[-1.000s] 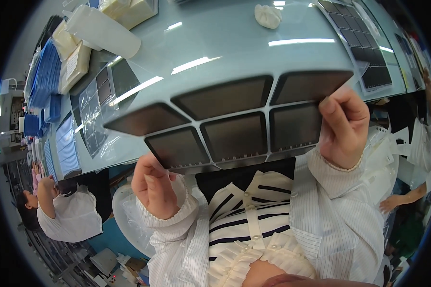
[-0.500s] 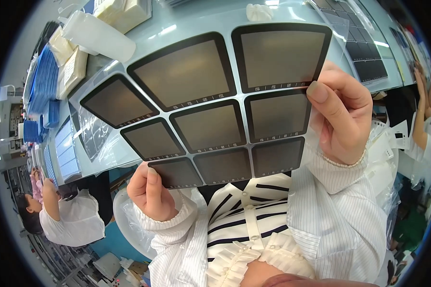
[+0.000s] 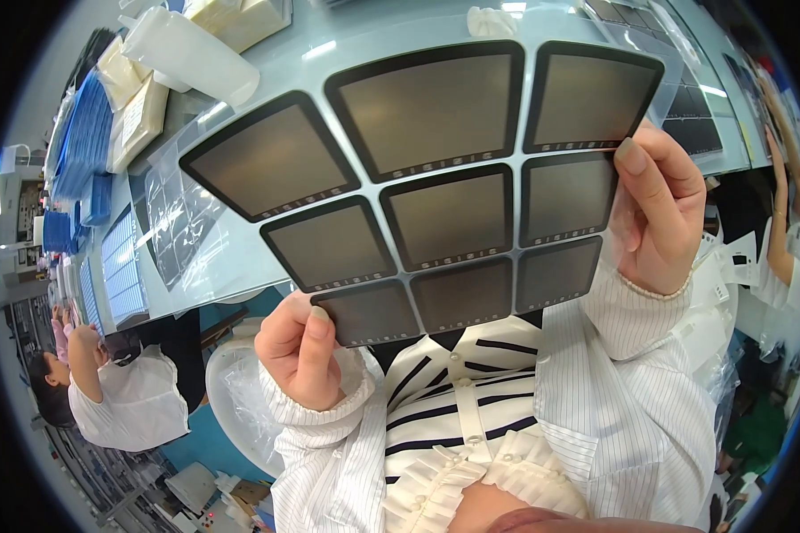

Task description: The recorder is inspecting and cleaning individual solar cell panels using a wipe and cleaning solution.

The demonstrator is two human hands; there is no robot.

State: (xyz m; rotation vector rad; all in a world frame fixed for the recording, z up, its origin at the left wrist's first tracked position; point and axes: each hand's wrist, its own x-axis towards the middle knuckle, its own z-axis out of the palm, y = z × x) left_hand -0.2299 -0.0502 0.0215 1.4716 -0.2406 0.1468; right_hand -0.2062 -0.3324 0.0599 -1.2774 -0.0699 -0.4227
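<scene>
Both my hands hold up a thin clear sheet (image 3: 449, 218) bearing several dark grey, black-bordered panels in rows, each with a strip of small marks along its lower edge. My left hand (image 3: 300, 354) pinches the lower left corner, thumb on the near face. My right hand (image 3: 662, 204) grips the right edge between thumb and bent fingers. The sheet is tilted above the near part of the table, apart from its top. Fingers behind the sheet are partly hidden.
A white squeeze bottle (image 3: 191, 55) lies on the glass-topped table (image 3: 284, 75) at far left, beside blue stacked sheets (image 3: 82, 142) and cream packs (image 3: 138, 124). Crumpled white tissue (image 3: 492, 22) sits at the back. More dark panel sheets (image 3: 689, 115) lie right. A co-worker (image 3: 124, 395) sits left.
The sheet has shifted right and turned slightly in my hands. Both hands have moved a little to the right, still gripping it.
</scene>
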